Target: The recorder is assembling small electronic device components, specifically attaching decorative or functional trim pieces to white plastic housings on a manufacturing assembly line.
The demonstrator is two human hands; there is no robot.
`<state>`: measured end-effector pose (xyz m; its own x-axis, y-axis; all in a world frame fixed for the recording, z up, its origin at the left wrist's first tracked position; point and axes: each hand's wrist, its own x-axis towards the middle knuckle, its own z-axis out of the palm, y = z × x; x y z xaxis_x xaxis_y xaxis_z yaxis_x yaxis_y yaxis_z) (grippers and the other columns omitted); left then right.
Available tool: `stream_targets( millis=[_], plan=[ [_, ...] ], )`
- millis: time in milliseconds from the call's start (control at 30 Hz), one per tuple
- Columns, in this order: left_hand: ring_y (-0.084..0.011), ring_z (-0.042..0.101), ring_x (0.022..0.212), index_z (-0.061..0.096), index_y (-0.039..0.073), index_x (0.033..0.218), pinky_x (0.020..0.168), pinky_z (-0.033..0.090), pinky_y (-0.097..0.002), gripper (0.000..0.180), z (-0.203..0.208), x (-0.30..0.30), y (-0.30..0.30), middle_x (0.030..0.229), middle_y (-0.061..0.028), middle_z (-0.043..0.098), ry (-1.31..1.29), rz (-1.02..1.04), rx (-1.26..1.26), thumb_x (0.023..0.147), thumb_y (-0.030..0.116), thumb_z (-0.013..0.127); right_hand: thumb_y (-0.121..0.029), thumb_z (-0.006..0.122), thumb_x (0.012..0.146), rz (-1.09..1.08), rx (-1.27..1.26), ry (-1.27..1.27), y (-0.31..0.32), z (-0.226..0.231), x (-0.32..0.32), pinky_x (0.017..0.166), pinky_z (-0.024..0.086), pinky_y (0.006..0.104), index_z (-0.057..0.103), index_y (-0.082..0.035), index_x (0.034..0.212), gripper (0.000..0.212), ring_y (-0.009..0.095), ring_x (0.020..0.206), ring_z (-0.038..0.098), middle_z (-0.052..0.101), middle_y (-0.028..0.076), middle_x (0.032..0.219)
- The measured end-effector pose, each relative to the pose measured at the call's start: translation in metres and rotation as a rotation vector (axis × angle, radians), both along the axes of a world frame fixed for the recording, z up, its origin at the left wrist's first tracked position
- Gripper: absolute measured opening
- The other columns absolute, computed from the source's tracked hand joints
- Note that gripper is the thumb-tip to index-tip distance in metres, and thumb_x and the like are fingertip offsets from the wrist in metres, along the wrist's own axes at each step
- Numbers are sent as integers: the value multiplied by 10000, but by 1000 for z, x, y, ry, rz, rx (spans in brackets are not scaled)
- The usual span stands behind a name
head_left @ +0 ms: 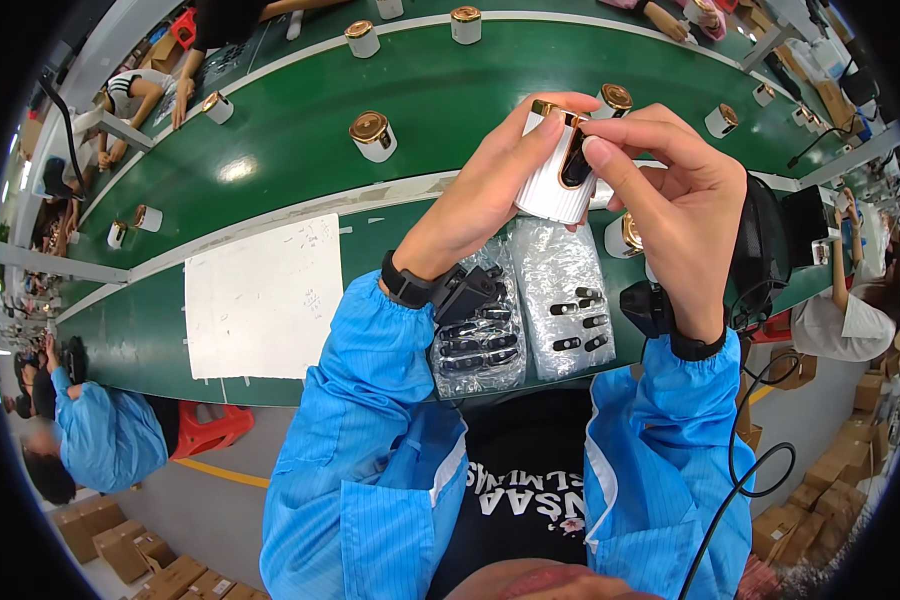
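In my left hand (480, 195) is a white ribbed cylinder (545, 190) with a gold top, held tilted above the bench with my fingers wrapped round its side. A long black oval panel (576, 163) with a gold rim runs down the cylinder's face. My right hand (685, 190) has its thumb and index finger pinched at the upper end of that panel. Below my hands, several small black oval panels (566, 343) lie on a clear plastic bag (550, 265). More dark panels show in a second clear bag (480, 375) beside it.
A green conveyor (270, 150) beyond the bench carries several similar white-and-gold cylinders (373, 137). A white sheet (260, 300) lies to the left. Close to my right arm are a black rounded object (760, 245) and a hanging black cable (740, 480). Co-workers sit around the line.
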<state>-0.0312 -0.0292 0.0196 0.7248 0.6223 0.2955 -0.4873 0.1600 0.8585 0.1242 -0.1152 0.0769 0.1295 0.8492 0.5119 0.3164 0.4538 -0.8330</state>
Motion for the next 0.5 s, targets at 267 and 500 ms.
stream_targets(
  millis=[267,500],
  plan=[
    [-140,636,1127,392,83,1582,968,526,-292,580,-10,1,2,1276,-94,639,33,52,91,1138,445,485,-51,733,982,-24,30,-321,9,2,19,842,540,272,723,29,1279,308,134,1041,654,681,77,1202],
    [-139,623,1143,347,67,1617,973,511,-289,649,-10,-4,2,1326,-118,621,102,66,90,1112,412,565,-119,662,1049,331,-238,-91,29,-12,42,995,505,321,651,46,1384,373,153,1162,627,672,78,1245]
  ],
)
